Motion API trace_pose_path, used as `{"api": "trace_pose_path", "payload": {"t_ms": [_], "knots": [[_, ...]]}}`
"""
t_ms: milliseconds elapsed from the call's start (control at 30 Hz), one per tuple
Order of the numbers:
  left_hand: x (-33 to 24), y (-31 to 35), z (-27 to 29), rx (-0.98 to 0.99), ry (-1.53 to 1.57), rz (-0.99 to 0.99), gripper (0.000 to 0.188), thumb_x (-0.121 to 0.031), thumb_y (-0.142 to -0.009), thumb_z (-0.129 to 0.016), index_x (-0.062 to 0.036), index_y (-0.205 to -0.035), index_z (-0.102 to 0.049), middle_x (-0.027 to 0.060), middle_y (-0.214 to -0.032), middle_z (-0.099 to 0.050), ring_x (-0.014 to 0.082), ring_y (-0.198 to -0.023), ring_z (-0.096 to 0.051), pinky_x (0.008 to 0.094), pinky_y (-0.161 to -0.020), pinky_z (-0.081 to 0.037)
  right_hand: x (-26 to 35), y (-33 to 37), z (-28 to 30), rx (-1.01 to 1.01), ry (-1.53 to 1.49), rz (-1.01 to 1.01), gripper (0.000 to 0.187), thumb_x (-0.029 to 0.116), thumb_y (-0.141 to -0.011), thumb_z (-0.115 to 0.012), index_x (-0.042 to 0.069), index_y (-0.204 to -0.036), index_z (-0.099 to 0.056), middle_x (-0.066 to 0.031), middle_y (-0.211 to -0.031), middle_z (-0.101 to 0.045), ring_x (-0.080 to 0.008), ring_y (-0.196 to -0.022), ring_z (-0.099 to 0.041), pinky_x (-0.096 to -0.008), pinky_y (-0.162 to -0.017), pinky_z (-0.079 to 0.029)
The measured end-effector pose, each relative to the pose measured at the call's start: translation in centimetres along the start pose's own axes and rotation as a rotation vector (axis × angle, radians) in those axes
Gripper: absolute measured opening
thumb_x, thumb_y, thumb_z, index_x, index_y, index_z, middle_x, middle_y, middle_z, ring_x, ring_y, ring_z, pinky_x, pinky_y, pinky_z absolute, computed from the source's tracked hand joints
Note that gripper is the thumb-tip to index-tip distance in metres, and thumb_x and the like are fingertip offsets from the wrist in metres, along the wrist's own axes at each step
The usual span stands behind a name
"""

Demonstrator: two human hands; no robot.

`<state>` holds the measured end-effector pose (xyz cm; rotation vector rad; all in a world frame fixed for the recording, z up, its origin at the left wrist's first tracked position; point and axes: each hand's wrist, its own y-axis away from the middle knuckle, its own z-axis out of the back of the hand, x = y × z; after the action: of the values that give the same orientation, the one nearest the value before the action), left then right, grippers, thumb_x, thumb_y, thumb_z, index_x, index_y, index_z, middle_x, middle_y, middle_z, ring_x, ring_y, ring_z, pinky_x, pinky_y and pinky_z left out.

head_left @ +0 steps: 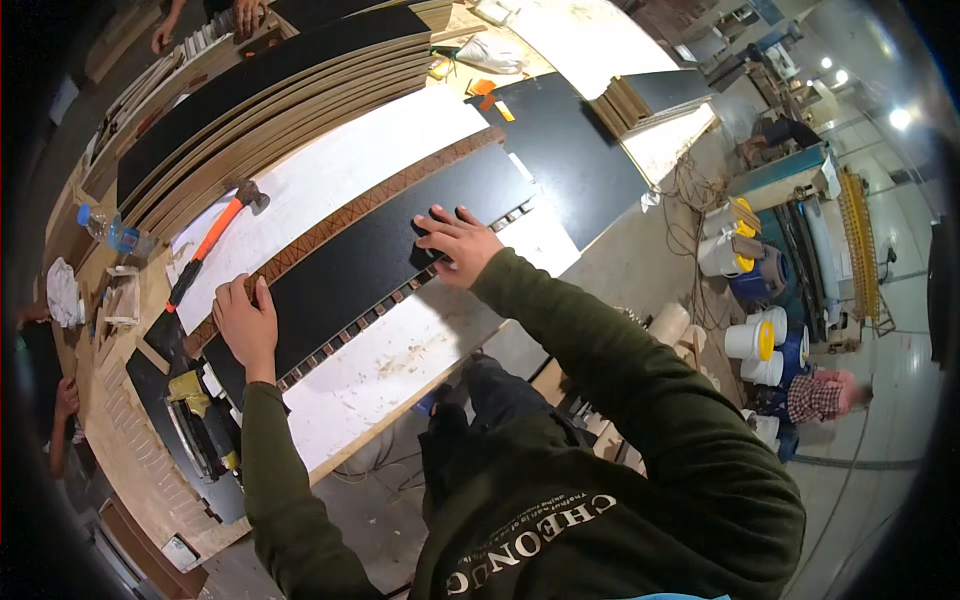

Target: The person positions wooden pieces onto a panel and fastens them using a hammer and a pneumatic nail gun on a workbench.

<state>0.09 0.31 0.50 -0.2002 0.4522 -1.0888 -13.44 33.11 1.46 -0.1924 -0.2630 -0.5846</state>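
Observation:
A long black panel (345, 255) lies slantwise across a white board (390, 370) in front of me. Along its far edge runs a brown wooden strip (380, 196) with a zigzag pattern, and its near edge has a row of small notches. My left hand (248, 325) grips the strip near its left end, thumb on the near side and fingers bent over it. Farther right, my right hand (462, 246) rests on the panel near its notched edge, fingers spread. Beyond the strip, a hammer (215, 240) with an orange and black handle lies on another white sheet (300, 240).
A nail gun (200, 425) sits at the bench's left end. Stacked dark-topped boards (290, 110) stand at the far side, with a water bottle (115, 232) left of them. White buckets (750, 340) and tangled cables (690, 200) occupy the floor at right. Other people's hands show at far left.

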Motion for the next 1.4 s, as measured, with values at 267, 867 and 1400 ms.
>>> {"api": "trace_pose_path", "payload": {"t_ms": [267, 867, 1400], "knots": [[0.5, 0.6, -0.4, -0.021, -0.003, -0.001, 0.028, -0.028, -0.087, -0.057, -0.0047, -0.101, -0.059, 0.0119, -0.096, -0.053, 0.0310, -0.091, -0.051, 0.0417, -0.084, -0.041, 1.7, -0.7, 0.9, 0.111, -0.015, -0.068, 0.040, 0.019, -0.076, -0.064, 0.017, -0.114, -0.055, -0.0036, -0.141, -0.040, -0.0274, -0.134, -0.031, -0.0544, -0.109, -0.022], [-0.1, 0.2, 0.0, -0.042, -0.008, -0.015, 0.026, -0.027, -0.087, -0.057, -0.0046, -0.101, -0.059, 0.0119, -0.096, -0.052, 0.0309, -0.090, -0.051, 0.0416, -0.083, -0.042, 4.1, -1.6, -2.1, -0.056, -0.035, 0.082, 0.037, 0.025, -0.074, -0.067, 0.019, -0.110, -0.059, -0.0001, -0.139, -0.042, -0.0263, -0.134, -0.032, -0.0606, -0.108, -0.019], [-1.4, 1.1, 2.7, 0.055, -0.044, -0.037, 0.031, -0.026, -0.091, -0.052, 0.0028, -0.100, -0.061, 0.0205, -0.097, -0.061, 0.0324, -0.091, -0.057, 0.0402, -0.084, -0.044, 6.2, -1.9, -4.1, -0.013, -0.199, 0.126, 0.046, 0.022, -0.071, -0.067, 0.018, -0.115, -0.054, -0.0049, -0.142, -0.038, -0.0305, -0.136, -0.025, -0.0618, -0.108, -0.017]]}}
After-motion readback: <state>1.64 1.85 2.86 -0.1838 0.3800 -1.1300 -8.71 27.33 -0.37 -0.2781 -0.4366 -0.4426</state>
